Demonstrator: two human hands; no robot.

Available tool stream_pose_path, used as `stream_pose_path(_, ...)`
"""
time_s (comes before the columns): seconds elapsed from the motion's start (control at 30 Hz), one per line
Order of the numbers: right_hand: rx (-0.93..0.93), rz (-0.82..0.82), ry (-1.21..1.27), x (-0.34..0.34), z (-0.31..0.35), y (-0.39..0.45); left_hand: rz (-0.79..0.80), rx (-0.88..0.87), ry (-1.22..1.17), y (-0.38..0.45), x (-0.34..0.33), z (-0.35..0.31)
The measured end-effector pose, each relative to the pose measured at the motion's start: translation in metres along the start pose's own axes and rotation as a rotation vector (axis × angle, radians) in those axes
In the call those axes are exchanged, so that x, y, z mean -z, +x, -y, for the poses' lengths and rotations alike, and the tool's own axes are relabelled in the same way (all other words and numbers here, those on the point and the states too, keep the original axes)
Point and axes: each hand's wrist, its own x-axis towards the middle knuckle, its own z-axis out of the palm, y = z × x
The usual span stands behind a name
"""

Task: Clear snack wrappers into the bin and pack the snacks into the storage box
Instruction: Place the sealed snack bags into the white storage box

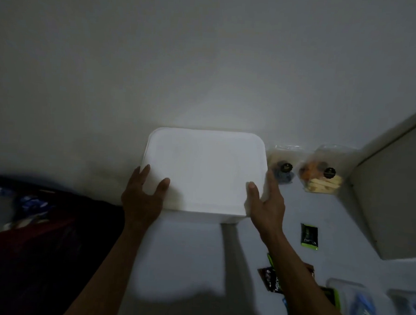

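Two forearms reach forward; the left hand (143, 197) and right hand (267, 206) grasp the near corners of the white storage box (205, 171), thumbs on its lid, fingers along its sides. Judged stiff, smooth and probably light, it handles best by opposite side walls. Right of the grip lie two clear snack packs (320, 174) and dark wrappers (309, 236).

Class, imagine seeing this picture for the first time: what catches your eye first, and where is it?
The bright white storage box, lid on, glows at the centre against the wall, with the left hand and right hand gripping its near corners. To its right sit two clear snack packs, and dark wrappers lie nearer.
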Motion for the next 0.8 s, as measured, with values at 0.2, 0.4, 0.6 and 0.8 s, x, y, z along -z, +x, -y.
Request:
stream_pose_path(0.2,-0.004,-0.026,0.135,-0.002,-0.001,-0.003,-0.036,0.002,-0.050,0.000,-0.001,0.000)
stream_pose_path(0.4,0.004,-0.055,0.290,-0.001,0.006,-0.006,-0.084,-0.009,-0.059,-0.001,0.001,-0.001)
stream_pose_path(0.6,0.025,-0.036,0.237,0.004,0.022,-0.011,-0.124,-0.029,-0.069,-0.007,0.011,-0.010)
stream_pose_path(0.8,0.112,-0.031,0.104,0.019,0.040,-0.032,-0.093,-0.052,-0.053,-0.025,0.039,-0.029)
